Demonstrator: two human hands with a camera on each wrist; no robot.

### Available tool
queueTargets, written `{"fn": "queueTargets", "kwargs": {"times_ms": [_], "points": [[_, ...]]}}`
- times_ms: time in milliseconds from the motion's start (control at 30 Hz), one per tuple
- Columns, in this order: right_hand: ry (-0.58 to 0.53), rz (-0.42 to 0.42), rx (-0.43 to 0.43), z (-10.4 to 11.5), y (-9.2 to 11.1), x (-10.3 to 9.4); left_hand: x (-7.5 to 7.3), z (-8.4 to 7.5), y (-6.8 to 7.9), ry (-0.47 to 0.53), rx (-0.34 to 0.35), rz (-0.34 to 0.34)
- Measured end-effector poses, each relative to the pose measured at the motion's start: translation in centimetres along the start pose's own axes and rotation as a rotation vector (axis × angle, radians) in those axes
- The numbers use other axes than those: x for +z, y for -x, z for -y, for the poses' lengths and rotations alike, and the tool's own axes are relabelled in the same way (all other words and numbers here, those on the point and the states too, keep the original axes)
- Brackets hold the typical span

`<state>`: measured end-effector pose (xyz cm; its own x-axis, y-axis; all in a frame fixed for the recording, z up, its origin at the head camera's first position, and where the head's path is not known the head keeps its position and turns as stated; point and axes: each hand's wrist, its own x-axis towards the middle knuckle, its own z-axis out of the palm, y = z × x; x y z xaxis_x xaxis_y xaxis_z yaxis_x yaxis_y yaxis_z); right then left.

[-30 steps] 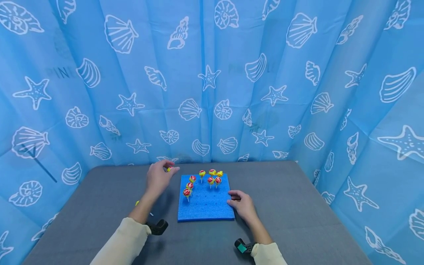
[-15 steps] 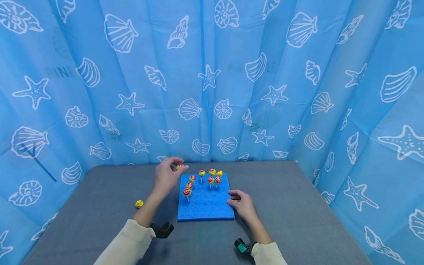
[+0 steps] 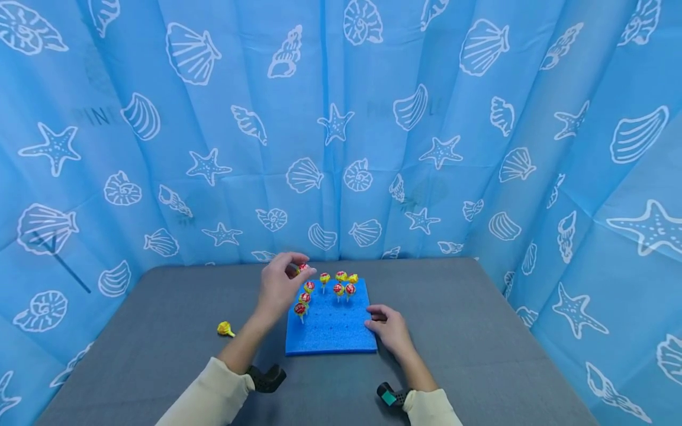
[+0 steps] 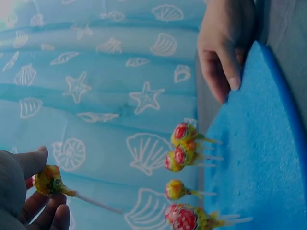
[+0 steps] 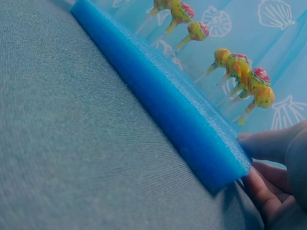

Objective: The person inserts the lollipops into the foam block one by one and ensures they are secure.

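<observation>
My left hand (image 3: 280, 285) pinches a lollipop (image 4: 47, 180) by its red-and-yellow wrapped head, beyond the far left corner of a blue foam board (image 3: 331, 340). In the left wrist view its white stick points toward the board, clear of it. Several wrapped lollipops stand upright in the board: a row along the left side, a single lollipop (image 3: 325, 277) near the back, and a cluster with a front lollipop (image 3: 338, 289) at the back right. At the board's right edge my right hand (image 3: 392, 330) holds the foam between thumb and fingers.
One yellow lollipop (image 3: 225, 329) lies on the grey tabletop (image 3: 458, 331), left of my left forearm. Small holes show in the board's middle. A blue shell-patterned curtain (image 3: 341, 148) hangs behind the table and along its sides.
My left hand has moved right with its lollipop, toward the board's back left corner. The lollipop lying on the table has come into full view. My right hand stays at the board's edge.
</observation>
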<state>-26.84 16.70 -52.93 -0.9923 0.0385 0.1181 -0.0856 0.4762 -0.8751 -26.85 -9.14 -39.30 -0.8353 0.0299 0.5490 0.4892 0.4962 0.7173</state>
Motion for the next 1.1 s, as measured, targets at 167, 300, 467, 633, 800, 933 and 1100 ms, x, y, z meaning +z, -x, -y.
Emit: {"fn": "queueTargets", "kwargs": {"times_ms": [167,300,467,633,800,933,1100], "points": [[-0.002,0.001,0.01,0.0,0.0,0.0,1.0,0.0,0.8,0.019,0.012,0.003],[-0.007,0.006,0.024,0.0,0.0,0.0,2.0,0.2,1.6,0.025,-0.012,0.007],[-0.009,0.011,0.014,0.1,0.0,-0.1,3.3,0.7,2.7,0.047,-0.03,0.019],[-0.008,0.011,0.013,0.0,-0.1,0.0,4.8,1.3,3.9,0.046,-0.064,0.048],[-0.01,0.01,0.012,0.0,-0.2,-0.1,6.1,1.7,4.7,0.049,-0.068,0.097],[-0.008,0.009,0.012,-0.1,-0.2,0.0,7.0,2.1,5.2,0.04,-0.09,0.13],[-0.007,0.01,0.01,-0.2,-0.2,0.0,7.6,2.5,5.5,0.037,-0.11,0.133]]}}
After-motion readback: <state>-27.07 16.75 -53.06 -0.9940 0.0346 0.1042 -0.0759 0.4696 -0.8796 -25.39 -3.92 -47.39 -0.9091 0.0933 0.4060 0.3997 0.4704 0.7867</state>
